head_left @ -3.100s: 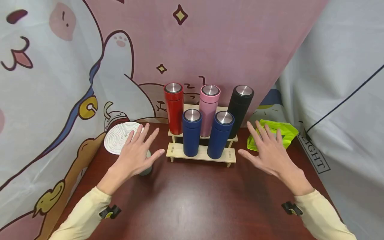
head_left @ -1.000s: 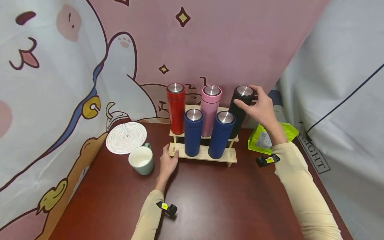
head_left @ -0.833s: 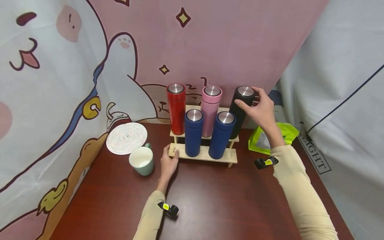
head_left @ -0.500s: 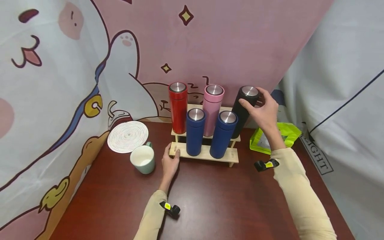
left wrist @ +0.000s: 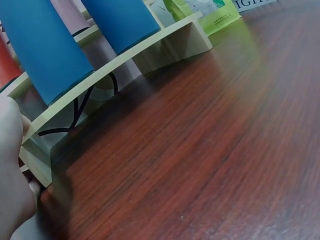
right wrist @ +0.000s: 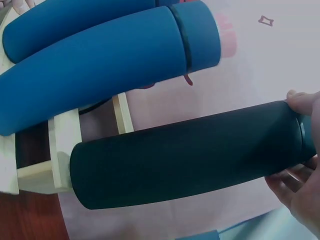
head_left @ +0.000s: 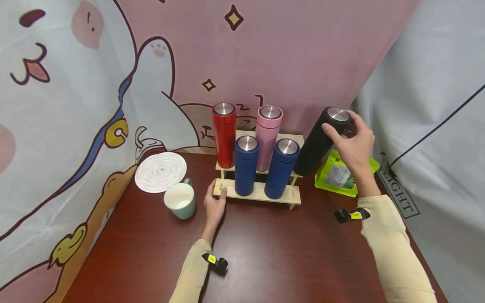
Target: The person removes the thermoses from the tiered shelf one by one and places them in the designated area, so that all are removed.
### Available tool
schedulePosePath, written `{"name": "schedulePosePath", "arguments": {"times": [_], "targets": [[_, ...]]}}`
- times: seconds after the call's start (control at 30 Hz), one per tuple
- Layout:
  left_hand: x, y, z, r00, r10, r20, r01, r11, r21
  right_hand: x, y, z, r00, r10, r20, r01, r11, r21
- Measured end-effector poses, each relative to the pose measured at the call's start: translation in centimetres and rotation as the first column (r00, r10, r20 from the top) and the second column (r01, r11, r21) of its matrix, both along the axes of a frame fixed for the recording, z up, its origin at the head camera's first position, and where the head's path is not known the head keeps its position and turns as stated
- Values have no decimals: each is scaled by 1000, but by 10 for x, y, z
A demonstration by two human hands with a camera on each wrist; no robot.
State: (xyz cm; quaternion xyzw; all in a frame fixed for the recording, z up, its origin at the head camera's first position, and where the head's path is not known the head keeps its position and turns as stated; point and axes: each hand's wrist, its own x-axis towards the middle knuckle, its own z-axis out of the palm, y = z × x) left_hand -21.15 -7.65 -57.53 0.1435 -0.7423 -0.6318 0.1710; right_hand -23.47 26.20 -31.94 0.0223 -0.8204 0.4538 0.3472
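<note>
My right hand (head_left: 358, 145) grips the black bottle (head_left: 318, 141) near its lid, thumb and curled fingers on opposite sides. The black bottle is tilted at the right end of the wooden rack (head_left: 258, 193), lid leaning away; I cannot tell whether its base touches the rack. My left hand (head_left: 214, 206) pinches the left end of the rack's lower step. Two blue bottles (head_left: 245, 172) stand on the lower step, a red bottle (head_left: 225, 145) and a pink bottle (head_left: 267, 139) on the upper. A mug (head_left: 182, 207) stands left of the rack.

The rack (head_left: 259, 191) stands between the mug (head_left: 184, 209) and the packet (head_left: 338, 175).
</note>
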Motion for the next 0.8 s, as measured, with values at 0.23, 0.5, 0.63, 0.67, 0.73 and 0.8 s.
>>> {"name": "schedulePosePath", "arguments": {"times": [0.23, 0.5, 0.63, 0.67, 0.73, 0.8], "targets": [[1, -1, 0, 1000, -13, -2, 13, 1000, 17, 13, 19, -3, 998, -50, 42, 50, 999, 5], [-3, -1, 0, 1000, -23, -7, 23, 999, 30, 25, 45, -9, 989, -93, 118, 96, 995, -21], [-3, -1, 0, 1000, -20, -9, 20, 1000, 23, 31, 58, -14, 984, -121, 134, 126, 992, -23], [-3, -1, 0, 1000, -17, -9, 17, 1000, 22, 33, 61, -15, 983, -125, 133, 129, 991, -26], [-2, -1, 0, 1000, -15, -8, 15, 1000, 19, 36, 67, -18, 983, -127, 136, 133, 990, -35], [-1, 0, 0, 1000, -13, -5, 13, 1000, 20, 40, 72, -20, 981, -135, 137, 142, 989, -43]]}}
